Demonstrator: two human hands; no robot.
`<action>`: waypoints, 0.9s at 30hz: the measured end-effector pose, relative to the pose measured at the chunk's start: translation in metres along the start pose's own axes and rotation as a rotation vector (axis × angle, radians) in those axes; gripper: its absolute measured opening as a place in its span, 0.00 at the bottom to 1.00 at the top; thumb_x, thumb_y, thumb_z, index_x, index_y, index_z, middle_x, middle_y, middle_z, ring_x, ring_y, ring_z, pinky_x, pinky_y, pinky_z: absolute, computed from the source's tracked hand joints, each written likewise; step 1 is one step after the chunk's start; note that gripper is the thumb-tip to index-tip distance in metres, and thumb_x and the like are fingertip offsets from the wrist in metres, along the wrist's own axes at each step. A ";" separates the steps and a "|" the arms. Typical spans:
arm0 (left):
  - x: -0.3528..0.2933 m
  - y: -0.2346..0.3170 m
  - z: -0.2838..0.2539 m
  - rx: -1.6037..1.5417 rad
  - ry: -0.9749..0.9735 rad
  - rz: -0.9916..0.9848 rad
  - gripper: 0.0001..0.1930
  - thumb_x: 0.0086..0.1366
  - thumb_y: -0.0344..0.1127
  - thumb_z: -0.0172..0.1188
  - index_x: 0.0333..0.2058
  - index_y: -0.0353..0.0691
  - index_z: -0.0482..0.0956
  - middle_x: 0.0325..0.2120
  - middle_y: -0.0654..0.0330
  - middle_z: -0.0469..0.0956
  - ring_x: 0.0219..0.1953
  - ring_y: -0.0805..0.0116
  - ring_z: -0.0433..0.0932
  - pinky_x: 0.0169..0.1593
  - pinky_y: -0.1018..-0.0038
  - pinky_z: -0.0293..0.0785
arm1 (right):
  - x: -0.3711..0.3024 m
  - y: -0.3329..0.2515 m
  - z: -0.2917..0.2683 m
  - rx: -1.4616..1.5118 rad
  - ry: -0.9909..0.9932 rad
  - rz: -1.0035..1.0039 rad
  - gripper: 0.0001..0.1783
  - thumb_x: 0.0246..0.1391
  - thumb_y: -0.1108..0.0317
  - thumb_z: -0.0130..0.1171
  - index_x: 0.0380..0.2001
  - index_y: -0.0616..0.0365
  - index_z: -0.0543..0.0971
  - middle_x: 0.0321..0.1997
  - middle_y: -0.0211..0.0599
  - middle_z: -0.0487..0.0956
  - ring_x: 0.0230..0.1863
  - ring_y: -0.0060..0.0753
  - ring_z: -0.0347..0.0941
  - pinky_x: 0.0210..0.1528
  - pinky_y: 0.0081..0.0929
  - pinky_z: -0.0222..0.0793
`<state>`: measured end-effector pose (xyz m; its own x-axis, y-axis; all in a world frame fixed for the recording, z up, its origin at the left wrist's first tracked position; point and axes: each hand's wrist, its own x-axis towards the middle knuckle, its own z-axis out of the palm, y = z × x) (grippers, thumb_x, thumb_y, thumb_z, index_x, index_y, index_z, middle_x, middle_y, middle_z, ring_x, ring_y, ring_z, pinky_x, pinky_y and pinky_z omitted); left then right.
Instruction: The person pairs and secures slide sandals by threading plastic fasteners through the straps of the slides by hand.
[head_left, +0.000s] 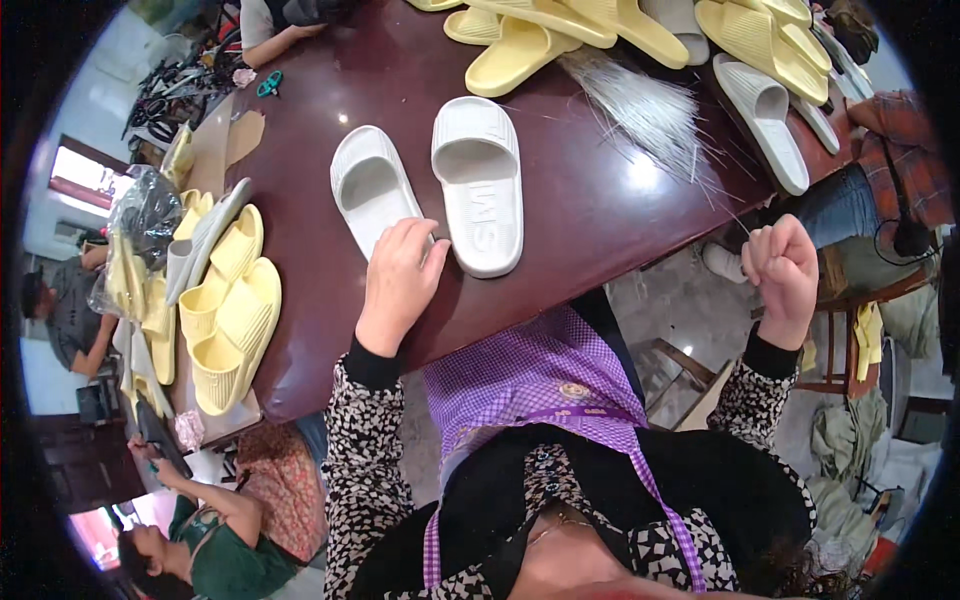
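Two pale grey slide sandals lie side by side on the dark red table, toes pointing away from me. My left hand (402, 283) is closed over the heel end of the left slide (372, 185), thumb along its right side and hiding the heel. Beside it, the right slide (478, 190) lies flat, with raised lettering on its footbed. My right hand (782, 262) is raised off the table's near right edge, its fingers curled into a pinch. A thin strand seems to run toward those fingers, but what they hold is too small to make out.
A bundle of thin whitish strands (640, 110) is spread across the table beyond the slides. Yellow slides (520, 55) are heaped at the far edge, and more yellow slides (235, 335) line the left. A grey slide (765, 120) lies far right. Other people sit around the table.
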<state>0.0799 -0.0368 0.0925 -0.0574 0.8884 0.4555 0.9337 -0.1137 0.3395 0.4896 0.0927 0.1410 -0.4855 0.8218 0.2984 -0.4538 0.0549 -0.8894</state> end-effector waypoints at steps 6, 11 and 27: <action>0.011 0.055 -0.030 -0.154 0.282 0.191 0.14 0.55 0.24 0.63 0.41 0.32 0.77 0.39 0.50 0.78 0.37 0.55 0.78 0.40 0.67 0.75 | 0.042 0.011 0.044 -0.151 -0.204 0.114 0.06 0.42 0.79 0.53 0.27 0.59 0.69 0.23 0.24 0.68 0.23 0.15 0.61 0.24 0.16 0.55; 0.022 0.099 -0.033 -0.263 0.260 0.328 0.15 0.57 0.22 0.62 0.45 0.31 0.78 0.40 0.50 0.80 0.36 0.59 0.79 0.40 0.72 0.76 | 0.059 0.024 0.088 -0.227 -0.454 0.318 0.04 0.51 0.76 0.55 0.32 0.60 0.72 0.30 0.22 0.70 0.32 0.12 0.66 0.34 0.13 0.60; -0.011 0.039 -0.032 -0.324 0.147 -0.078 0.03 0.54 0.23 0.63 0.29 0.35 0.78 0.22 0.55 0.76 0.26 0.58 0.74 0.31 0.68 0.70 | 0.105 0.080 0.075 -0.209 -0.351 0.368 0.05 0.50 0.76 0.55 0.32 0.58 0.72 0.24 0.21 0.69 0.22 0.12 0.62 0.23 0.13 0.58</action>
<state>0.1054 -0.0656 0.1274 -0.1964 0.8290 0.5236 0.7652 -0.2043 0.6105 0.3464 0.1404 0.1274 -0.8202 0.5717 0.0207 -0.0666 -0.0595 -0.9960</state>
